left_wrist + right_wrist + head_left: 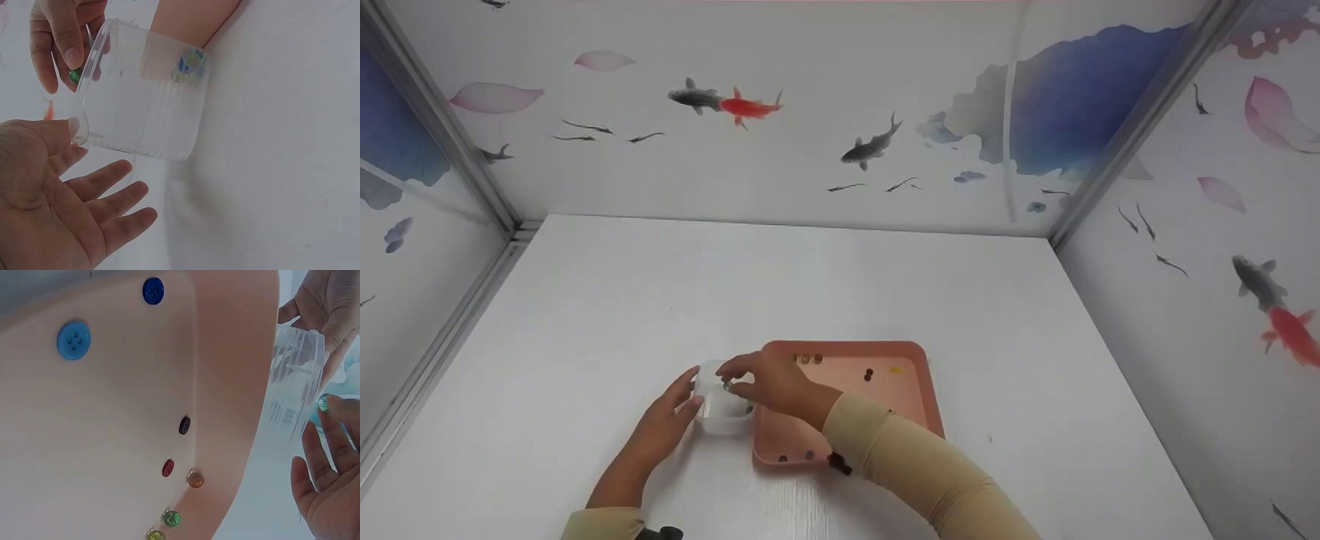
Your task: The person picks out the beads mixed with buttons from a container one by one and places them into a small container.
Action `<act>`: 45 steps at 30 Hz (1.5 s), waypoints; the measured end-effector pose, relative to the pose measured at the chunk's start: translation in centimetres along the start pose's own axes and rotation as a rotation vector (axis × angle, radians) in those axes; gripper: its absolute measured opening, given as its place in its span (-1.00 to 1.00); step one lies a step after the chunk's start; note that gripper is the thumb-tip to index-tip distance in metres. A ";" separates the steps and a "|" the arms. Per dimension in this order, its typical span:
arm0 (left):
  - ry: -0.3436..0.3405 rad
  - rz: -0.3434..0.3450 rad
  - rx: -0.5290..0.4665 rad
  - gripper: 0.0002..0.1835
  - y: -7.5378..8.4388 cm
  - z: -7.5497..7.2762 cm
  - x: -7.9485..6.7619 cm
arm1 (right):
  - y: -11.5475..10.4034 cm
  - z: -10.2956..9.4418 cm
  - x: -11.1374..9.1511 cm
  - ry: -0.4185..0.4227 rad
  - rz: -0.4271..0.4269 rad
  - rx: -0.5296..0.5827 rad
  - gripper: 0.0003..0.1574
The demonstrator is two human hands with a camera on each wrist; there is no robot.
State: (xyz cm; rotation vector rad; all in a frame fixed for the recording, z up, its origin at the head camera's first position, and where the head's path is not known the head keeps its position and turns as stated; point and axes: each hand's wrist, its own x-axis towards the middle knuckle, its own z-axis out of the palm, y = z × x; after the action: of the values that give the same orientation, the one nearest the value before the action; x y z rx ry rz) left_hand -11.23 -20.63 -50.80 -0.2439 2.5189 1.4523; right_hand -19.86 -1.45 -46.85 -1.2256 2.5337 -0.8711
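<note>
You are pinching a marble (74, 76), glassy, round and tinted green, and it is hanging just above the mouth of the box (724, 426). The box is standing on the table (810, 277), left of the tray (840, 347); its clear, ribbed walls are letting a cluster of blue and greenish marbles (188, 66) show through, low in one corner.

Your left hand (660, 426) is resting against the box's left side, thumb touching the rim, the last three fingers spreading loosely apart. Your right hand (780, 382) is reaching over the tray, back turned up, thumb and forefinger closing narrowly round the marble. Its beige sleeve (930, 465) is covering part of the tray.

The tray is showing pink, with rounded corners. Toward its near edge a light blue button (73, 340) and a dark blue button (153, 291) are lying; by the left wall a dark button (184, 425) and a red button (168, 468) are sitting. Farther off, an orange marble (196, 479), a green marble (171, 518) and a yellow marble (156, 534) are lining up. To their right, two dark discs (868, 374) and a yellow piece (896, 370) are lying. Beyond the table, a white wall (810, 45) is displaying printed fish (751, 106).
</note>
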 end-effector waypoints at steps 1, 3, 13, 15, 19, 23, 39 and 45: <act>0.001 0.000 0.001 -0.17 0.0 0.0 0.0 | 0.0 0.0 0.0 -0.003 0.002 -0.003 -0.64; 0.003 0.003 0.006 -0.21 0.1 0.0 0.0 | -0.1 0.0 0.0 -0.006 0.007 -0.004 -0.64; 0.011 0.002 0.016 -0.27 0.2 0.2 0.0 | 0.0 0.0 0.0 -0.008 0.019 0.011 -0.58; 0.010 0.003 0.015 -0.26 0.2 0.1 0.0 | 0.1 0.1 0.0 -0.004 0.015 0.017 -0.56; 0.002 0.025 0.007 -0.25 0.2 0.0 -0.1 | 0.0 -0.1 -0.1 0.000 0.004 0.030 -0.50; 0.000 0.037 0.009 -0.24 0.3 0.0 -0.2 | -0.1 -0.2 -0.3 0.006 -0.007 0.039 -0.43; 0.011 -0.001 0.021 -0.29 0.0 0.2 0.0 | 0.7 -1.0 -1.0 -0.009 0.062 -0.025 -0.24; 0.024 -0.003 0.029 -0.31 0.1 0.4 0.0 | 0.9 -1.5 -1.5 -0.008 0.104 0.019 -0.21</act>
State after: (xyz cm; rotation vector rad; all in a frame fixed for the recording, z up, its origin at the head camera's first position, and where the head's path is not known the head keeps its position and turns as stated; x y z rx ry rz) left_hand -11.24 -20.26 -50.88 -0.2621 2.5556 1.4190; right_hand -20.16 0.80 -46.26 -1.0784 2.5512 -0.8629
